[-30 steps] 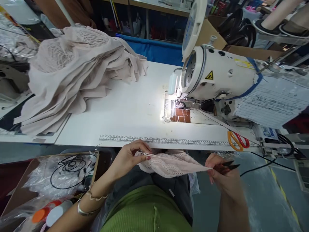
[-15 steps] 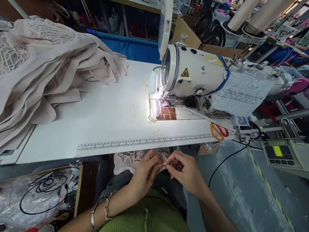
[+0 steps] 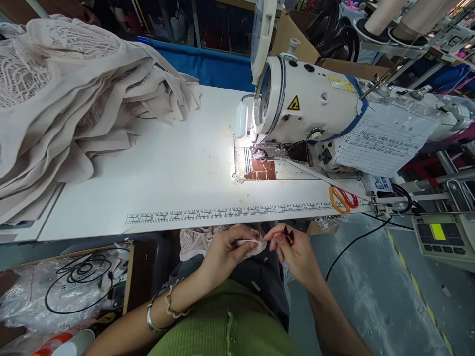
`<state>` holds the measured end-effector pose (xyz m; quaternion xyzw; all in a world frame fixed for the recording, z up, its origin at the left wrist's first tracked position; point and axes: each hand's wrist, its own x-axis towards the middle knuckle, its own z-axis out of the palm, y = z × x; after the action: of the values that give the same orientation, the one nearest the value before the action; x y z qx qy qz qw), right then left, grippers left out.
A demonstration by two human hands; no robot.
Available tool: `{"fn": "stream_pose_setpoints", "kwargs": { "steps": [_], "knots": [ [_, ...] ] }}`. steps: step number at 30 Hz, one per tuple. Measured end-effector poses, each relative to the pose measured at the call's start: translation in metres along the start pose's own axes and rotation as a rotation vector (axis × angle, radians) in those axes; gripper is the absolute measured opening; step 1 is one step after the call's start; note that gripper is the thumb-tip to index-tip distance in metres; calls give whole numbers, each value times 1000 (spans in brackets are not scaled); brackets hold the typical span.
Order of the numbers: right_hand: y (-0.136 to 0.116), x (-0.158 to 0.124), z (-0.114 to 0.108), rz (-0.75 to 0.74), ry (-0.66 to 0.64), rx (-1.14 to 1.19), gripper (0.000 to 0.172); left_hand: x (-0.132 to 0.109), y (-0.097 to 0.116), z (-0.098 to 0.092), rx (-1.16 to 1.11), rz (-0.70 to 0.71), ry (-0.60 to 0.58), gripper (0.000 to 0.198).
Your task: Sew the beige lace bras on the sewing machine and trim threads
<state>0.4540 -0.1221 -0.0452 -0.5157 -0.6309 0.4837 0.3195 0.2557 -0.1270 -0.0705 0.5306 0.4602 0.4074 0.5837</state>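
A beige lace bra (image 3: 195,243) lies over my lap, below the table's front edge. My left hand (image 3: 230,252) is closed, pinching a pale folded edge of it between thumb and fingers. Just to the right, my right hand (image 3: 293,252) is closed around a small dark pointed thing (image 3: 288,236), mostly hidden in the fingers; its kind cannot be made out. The right fingertips are near the bra's edge, a little apart from it.
A sewing machine (image 3: 311,101) with a lit needle area stands on the white table (image 3: 178,173). Piled beige lace pieces (image 3: 92,99) lie at left. Orange and red-handled scissors (image 3: 339,200) rest near the front edge, by a printed ruler (image 3: 222,213). A box of plastic bags and cable (image 3: 74,287) sits lower left.
My hands have moved apart from a joint pinch. The left now shows more of the pale edge, and the dark thing in my right hand shows more clearly. The view has shifted slightly.
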Motion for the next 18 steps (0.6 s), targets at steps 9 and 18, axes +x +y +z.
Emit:
{"fn": "stream_pose_setpoints", "kwargs": {
  "steps": [9,18],
  "knots": [
    [5,2,2,40,-159,-41,36,2,2,-2,-103,-97,-14,17],
    [7,3,12,77,-116,6,27,1,1,-3,2,-89,-14,25]
  ]
}}
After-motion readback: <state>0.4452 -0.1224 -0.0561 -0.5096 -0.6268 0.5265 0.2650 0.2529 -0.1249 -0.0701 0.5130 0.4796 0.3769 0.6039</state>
